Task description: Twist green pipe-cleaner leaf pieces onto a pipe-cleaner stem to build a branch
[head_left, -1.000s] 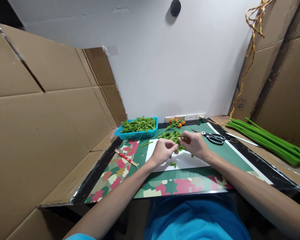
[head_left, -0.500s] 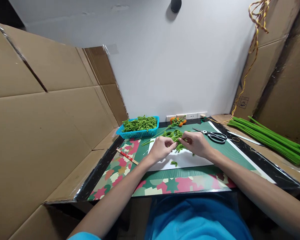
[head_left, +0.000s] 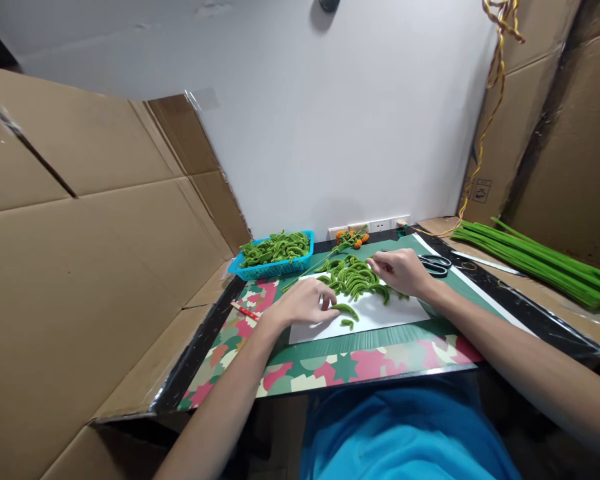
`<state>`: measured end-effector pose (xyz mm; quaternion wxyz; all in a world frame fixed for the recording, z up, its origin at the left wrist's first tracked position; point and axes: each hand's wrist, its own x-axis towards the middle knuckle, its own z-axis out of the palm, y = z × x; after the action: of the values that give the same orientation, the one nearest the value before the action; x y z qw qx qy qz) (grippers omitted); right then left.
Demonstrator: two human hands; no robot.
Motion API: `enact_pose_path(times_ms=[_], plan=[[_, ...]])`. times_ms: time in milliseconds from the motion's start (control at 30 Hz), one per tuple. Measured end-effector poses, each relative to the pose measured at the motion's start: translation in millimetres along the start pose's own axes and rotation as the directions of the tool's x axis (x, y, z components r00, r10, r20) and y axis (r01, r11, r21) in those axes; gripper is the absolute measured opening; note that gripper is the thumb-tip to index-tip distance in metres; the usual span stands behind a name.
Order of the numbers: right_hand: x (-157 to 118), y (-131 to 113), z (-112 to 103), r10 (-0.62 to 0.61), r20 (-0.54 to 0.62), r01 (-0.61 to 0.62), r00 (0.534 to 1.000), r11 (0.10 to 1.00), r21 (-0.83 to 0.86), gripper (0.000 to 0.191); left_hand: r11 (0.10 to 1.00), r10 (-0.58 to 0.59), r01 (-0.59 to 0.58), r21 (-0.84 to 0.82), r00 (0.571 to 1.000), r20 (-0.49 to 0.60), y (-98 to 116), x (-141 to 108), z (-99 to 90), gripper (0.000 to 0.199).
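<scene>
On a white sheet (head_left: 310,331) lies a pile of curved green fuzzy pipe-cleaner pieces (head_left: 353,277). My left hand (head_left: 307,301) is low at the sheet's left side, thumb and forefinger closed around the end of a curved green pipe-cleaner piece (head_left: 347,311). Just below that piece rests a small bent green bit (head_left: 347,324). My right hand (head_left: 400,270) is over the right side of the pile, fingers curled and thumb pressed in. Whatever its fingertips hold is hidden.
Behind the sheet stand a blue basket (head_left: 273,269) of green pieces and an orange-flowered stem (head_left: 353,238). Black-handled scissors (head_left: 436,265) lie right, partly behind my right hand. Long green stems (head_left: 535,263) are farther right, a red-wrapped stick (head_left: 245,311) left. Cardboard walls (head_left: 105,267) flank the table.
My hands have come apart from their pinch together over the pile. The left has moved down and left with a curved piece; the right stays by the pile, which shows more fully.
</scene>
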<state>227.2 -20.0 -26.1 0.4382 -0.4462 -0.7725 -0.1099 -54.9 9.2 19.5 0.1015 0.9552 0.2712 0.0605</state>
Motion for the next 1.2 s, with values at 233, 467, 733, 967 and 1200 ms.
enact_pose_path(times_ms=[233, 467, 733, 967, 1200], plan=[[1, -1, -1, 0.008, 0.039, -0.007, 0.999, 1.000, -0.015, 0.045, 0.990, -0.023, 0.030, -0.136, 0.998, 0.051, 3, -1, -6.7, 0.028], [2, -1, -1, 0.002, 0.064, -0.001, 0.998, 1.000, -0.006, 0.045, 0.987, 0.079, -0.073, -0.145, 0.996, 0.038, 14, 5, 5.4, 0.049], [2, 2, 0, 0.009, 0.077, -0.008, 0.997, 1.000, -0.012, 0.046, 0.975, 0.072, -0.050, -0.215, 0.992, 0.099, 15, 5, 6.5, 0.038], [6, 13, -6, 0.076, 0.058, -0.071, 0.995, 0.993, -0.091, 0.045, 0.981, 0.082, -0.073, -0.179, 0.996, 0.044, 18, 7, 10.9, 0.029], [12, 37, -18, 0.308, 0.115, -0.259, 0.944, 0.913, -0.315, 0.042, 0.996, 0.066, -0.068, -0.061, 0.997, -0.035, 12, 11, 14.0, 0.018]])
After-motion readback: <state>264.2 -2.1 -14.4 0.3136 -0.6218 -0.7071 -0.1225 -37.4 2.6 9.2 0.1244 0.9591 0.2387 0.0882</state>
